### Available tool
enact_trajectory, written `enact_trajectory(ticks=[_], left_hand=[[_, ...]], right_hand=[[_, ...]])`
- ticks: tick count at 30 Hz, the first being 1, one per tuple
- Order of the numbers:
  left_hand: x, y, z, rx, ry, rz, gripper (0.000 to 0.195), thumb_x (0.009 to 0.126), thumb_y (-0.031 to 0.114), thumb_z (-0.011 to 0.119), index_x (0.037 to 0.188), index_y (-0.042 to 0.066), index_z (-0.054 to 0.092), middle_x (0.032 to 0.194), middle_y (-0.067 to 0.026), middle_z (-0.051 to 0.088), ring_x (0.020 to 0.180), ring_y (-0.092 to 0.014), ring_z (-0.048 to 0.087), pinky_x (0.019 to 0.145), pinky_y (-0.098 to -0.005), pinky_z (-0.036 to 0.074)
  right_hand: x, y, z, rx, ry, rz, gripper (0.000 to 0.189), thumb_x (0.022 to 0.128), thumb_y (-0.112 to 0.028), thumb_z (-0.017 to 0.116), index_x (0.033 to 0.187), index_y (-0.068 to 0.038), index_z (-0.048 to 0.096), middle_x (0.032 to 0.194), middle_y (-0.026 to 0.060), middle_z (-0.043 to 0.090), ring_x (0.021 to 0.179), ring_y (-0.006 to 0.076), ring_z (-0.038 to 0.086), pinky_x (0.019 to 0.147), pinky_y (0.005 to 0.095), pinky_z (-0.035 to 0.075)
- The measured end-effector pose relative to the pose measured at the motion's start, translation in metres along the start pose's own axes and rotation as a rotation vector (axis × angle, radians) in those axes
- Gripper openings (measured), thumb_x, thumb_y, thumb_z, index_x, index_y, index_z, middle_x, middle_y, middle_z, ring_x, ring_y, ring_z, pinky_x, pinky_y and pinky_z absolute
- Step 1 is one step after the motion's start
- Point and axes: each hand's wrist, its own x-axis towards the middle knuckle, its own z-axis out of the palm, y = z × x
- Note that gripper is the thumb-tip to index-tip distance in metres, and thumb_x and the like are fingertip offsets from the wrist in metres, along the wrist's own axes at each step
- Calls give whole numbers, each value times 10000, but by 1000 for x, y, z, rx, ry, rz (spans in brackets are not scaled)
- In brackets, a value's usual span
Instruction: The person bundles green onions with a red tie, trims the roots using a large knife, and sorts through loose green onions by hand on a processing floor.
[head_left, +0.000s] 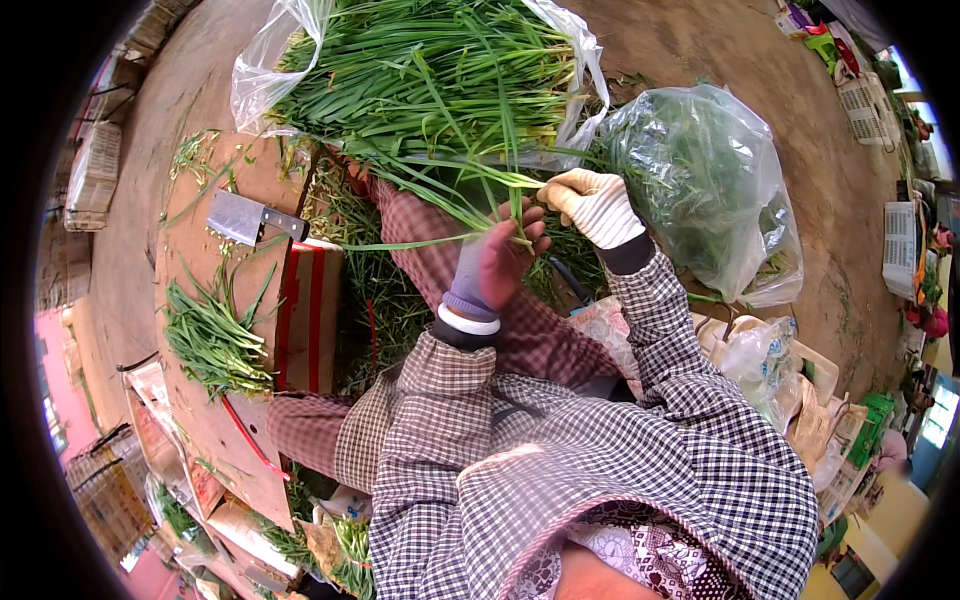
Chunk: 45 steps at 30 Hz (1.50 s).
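My left hand (499, 259), in a mauve and reddish work glove, curls its fingers around several green chive stalks (472, 217). Their pale ends poke out by its fingertips and the long leaves stretch up and left. Just to the right, my right hand (592, 202), in a cream ribbed glove, pinches the pale end of a chive stalk (517, 178). Ahead of both hands lies a large heap of chives (427, 82) in an opened clear plastic bag (255, 90). Leaves partly hide the left fingertips.
At left, a cleaver (251, 217) and a chive bundle (217, 341) lie on a board (187, 255) over a red-taped box (307, 315). Trimmings (382, 300) cover the ground by my legs. A clear bag of greens (690, 187) stands at right, near a plastic-strewn crate (817, 367).
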Motion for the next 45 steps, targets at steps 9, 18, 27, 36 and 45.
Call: enact_trajectory(ticks=[9,18,27,36,45], left_hand=[[0,-2,2,105,1,41,366,933,169,516,1252,-6,475,1117,-113,595,968,-185,593,901,-344,471],[-7,-5,12,223,146,64,292,931,111,487,1168,-57,518,865,-66,621,693,-118,550,652,-275,496],[-60,13,48,168,90,-150,370,950,143,425,1242,-83,441,756,0,500,554,-47,348,547,-214,370],[-93,27,37,100,169,-169,358,935,109,427,1238,-81,447,744,-4,492,530,-45,320,511,-204,334],[-93,21,34,160,174,-155,370,944,119,422,1256,-80,435,774,-7,513,528,-41,319,517,-200,331]], right_hand=[[-35,25,7,84,-86,122,227,874,-186,583,817,16,670,684,51,643,524,71,530,456,205,424],[-22,29,-11,-250,-90,104,268,776,-227,672,907,7,688,746,117,672,682,153,626,655,285,500],[34,36,57,110,-133,-194,422,792,-124,649,1193,-22,564,827,90,667,729,115,609,675,277,504],[43,67,-52,-592,175,-83,310,781,-306,614,877,-19,681,811,164,676,753,307,653,722,360,515],[-8,83,-30,-505,-136,-57,600,678,-330,684,1192,-43,569,1116,190,620,1019,302,608,906,352,467]])
